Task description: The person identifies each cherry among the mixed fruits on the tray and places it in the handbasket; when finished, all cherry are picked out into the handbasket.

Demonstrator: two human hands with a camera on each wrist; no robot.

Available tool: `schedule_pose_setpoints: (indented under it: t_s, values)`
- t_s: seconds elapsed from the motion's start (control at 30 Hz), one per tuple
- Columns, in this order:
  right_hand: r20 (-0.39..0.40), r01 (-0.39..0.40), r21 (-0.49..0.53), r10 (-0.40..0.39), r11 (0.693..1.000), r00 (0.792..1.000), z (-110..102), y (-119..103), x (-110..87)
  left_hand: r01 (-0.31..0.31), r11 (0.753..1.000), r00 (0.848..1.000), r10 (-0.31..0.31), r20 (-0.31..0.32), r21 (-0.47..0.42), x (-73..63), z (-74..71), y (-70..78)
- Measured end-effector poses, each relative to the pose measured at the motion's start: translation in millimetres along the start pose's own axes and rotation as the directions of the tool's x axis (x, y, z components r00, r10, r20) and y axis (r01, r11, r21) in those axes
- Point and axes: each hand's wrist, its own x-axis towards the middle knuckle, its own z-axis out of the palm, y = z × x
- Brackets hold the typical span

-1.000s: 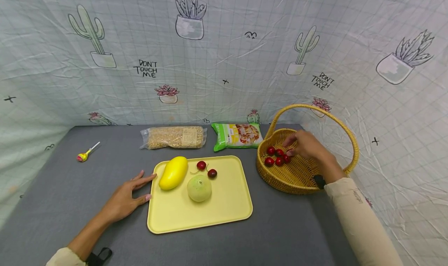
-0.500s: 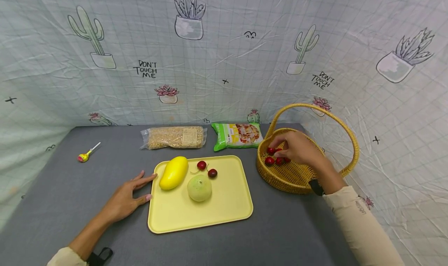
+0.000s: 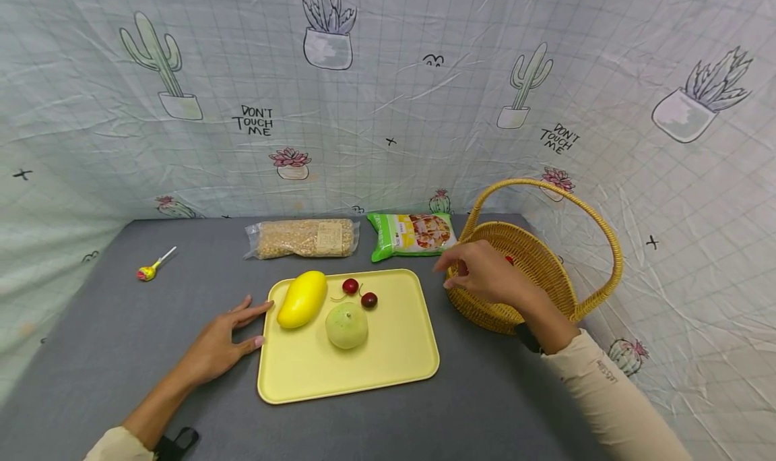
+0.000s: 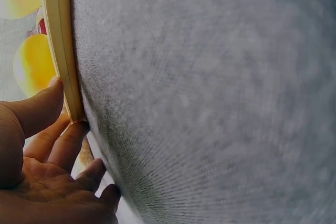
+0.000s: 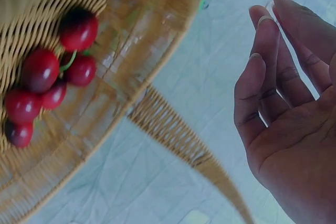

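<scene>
My left hand (image 3: 215,346) rests at the left edge of a yellow tray (image 3: 388,353). In the left wrist view its thumb and fingertips touch the tray's rim (image 4: 60,40). On the tray lie a yellow mango (image 3: 302,299), a round pale-green fruit (image 3: 347,326) and two dark red cherries (image 3: 368,300). My right hand (image 3: 485,272) is over the left rim of a wicker basket (image 3: 545,265), fingers loosely bent. Nothing shows between the fingers (image 5: 265,40) in the right wrist view. Several red cherries (image 5: 41,71) sit in the basket, mostly hidden by the hand in the head view.
Behind the tray lie a clear bag of pale grains (image 3: 303,238) and a green snack packet (image 3: 415,235), close to the basket's left side. A lollipop (image 3: 151,265) lies at the far left. The basket's tall handle (image 3: 597,218) arches above it. A patterned cloth backs the table.
My right hand has moved left, from inside the basket among the cherries to over its left rim. The basket appears slightly tilted compared with before. My left hand stays at the tray.
</scene>
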Motion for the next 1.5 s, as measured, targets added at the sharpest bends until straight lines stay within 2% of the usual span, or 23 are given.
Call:
schedule_pose_setpoints:
  t_s: [0.23,0.47,0.83,1.13,1.5]
  values:
    - [0.052,-0.019,0.036,0.017,0.999,0.999,18.3,-16.7,12.8,0.018,1.0,1.0,-0.018,0.008,-0.002,-0.1,-0.7,-1.4]
    - [0.097,0.014,0.062,-0.02,0.998,0.995,37.1,-27.0,23.7,0.025,1.0,0.999,-0.025,0.022,-0.009,1.0,0.1,0.3]
    - [0.163,0.016,0.104,-0.033,0.994,0.986,62.7,-34.9,45.0,0.063,0.997,0.997,-0.064,0.033,0.033,2.1,0.9,10.6]
    - [0.164,0.002,0.075,-0.015,0.997,0.986,82.1,-33.9,60.8,0.056,0.998,0.998,-0.056,0.035,0.019,1.9,-0.6,10.6]
    - [0.179,-0.029,0.076,0.015,0.997,0.984,101.5,-35.2,75.0,0.08,0.997,0.996,-0.081,0.042,0.018,1.8,-1.0,11.5]
